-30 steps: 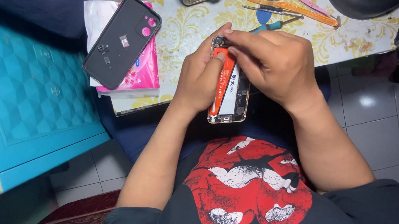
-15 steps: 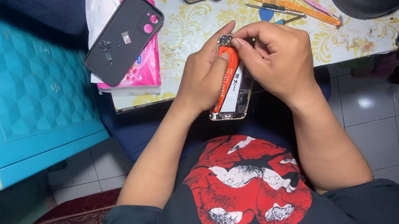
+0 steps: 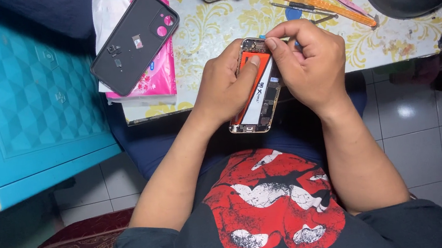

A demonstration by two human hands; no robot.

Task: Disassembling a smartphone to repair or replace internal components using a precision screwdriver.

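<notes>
A: Head view. Hands?

B: Left hand (image 3: 225, 85) grips the opened phone (image 3: 255, 89) at centre, thumb pressed on its orange battery. Right hand (image 3: 311, 64) pinches the phone's top edge.

A: Around them?

B: Black case (image 3: 134, 39) at 10 o'clock on the bench (image 3: 210, 31); orange comb (image 3: 324, 4) at 1 o'clock.

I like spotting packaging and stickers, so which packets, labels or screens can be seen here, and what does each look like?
Battery label: orange, white and black strip inside the opened phone held in both hands.
Pink packet: flat, on the table's left part, under a black phone case.
White papers: under that packet.
No lit screen shows.
</notes>
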